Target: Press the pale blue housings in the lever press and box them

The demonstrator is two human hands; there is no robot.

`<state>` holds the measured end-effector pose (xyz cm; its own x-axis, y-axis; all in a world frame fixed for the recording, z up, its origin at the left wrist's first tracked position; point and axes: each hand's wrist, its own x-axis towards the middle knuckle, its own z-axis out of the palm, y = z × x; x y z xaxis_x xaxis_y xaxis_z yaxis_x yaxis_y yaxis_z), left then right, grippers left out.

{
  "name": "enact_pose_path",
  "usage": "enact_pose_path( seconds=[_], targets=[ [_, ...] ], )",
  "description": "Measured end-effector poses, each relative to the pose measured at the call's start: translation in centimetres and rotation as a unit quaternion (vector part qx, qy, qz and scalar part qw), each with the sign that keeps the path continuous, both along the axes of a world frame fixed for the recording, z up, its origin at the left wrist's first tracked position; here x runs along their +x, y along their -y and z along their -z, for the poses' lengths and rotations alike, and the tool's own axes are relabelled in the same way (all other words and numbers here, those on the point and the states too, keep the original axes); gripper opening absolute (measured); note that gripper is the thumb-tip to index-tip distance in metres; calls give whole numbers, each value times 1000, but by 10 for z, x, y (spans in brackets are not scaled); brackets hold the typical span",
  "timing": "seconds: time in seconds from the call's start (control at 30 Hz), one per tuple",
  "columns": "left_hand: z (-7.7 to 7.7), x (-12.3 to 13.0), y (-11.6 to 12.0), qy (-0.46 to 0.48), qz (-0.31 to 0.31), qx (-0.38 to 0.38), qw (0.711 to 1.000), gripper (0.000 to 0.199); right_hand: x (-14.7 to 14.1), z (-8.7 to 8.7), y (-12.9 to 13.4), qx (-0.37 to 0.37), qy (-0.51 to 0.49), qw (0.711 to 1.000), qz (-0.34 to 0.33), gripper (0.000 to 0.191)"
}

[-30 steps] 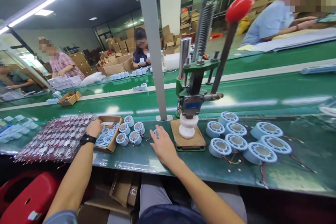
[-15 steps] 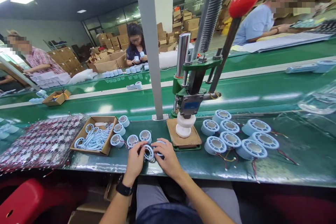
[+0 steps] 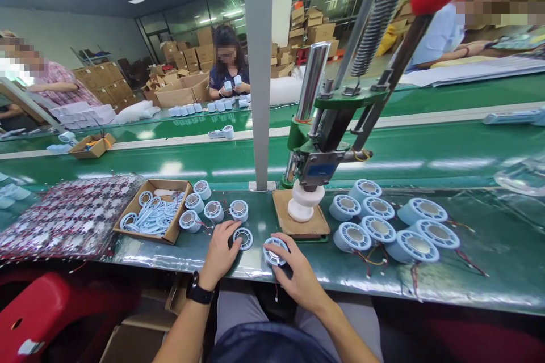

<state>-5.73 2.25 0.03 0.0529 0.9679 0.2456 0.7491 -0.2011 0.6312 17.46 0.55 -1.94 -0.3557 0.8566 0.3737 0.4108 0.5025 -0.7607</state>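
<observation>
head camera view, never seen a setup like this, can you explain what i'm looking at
No robot here: these are a person's bare hands, seen from a camera worn on the head, looking forward and down. The left hand holds a pale blue ring by its edge; the right hand grips a round blue part. On the green bench, more round blue parts stand to both sides of a press with a red-knobbed lever. Further left sits a cardboard box of similar rings.
</observation>
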Motion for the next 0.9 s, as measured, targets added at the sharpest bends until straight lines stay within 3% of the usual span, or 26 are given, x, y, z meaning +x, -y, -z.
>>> enact_pose_path(
  seconds=[0.13, 0.33, 0.43, 0.5, 0.6, 0.7, 0.77, 0.9],
  targets=[
    [-1, -2, 8, -66, 75, -13, 995, 57, 6, 4, 6, 5, -6, 1000, 14, 38],
    [4, 6, 10, -141, 65, -6, 988, 78, 5, 11, 5, 22, -7, 999, 26, 32],
    [4, 10, 8, -130, 102, 7, 986, 64, 4, 16, 5, 41, -11, 998, 37, 39],
    [1, 17, 7, -85, 95, 19, 992, 53, 3, 19, 6, 46, -18, 998, 48, 48],
    [-10, 36, 10, 10, 73, 42, 996, 52, 3, 22, 7, 30, -22, 997, 66, 61],
    [-17, 53, 14, 41, 103, 60, 992, 49, 3, 23, 7, 14, -23, 997, 78, 68],
    [-14, 58, 15, 24, 110, 76, 991, 39, 3, 23, 8, 9, -22, 996, 84, 68],
    [4, 54, 11, -10, 58, 91, 994, 26, 4, 22, 8, 10, -20, 996, 82, 64]
  ],
)
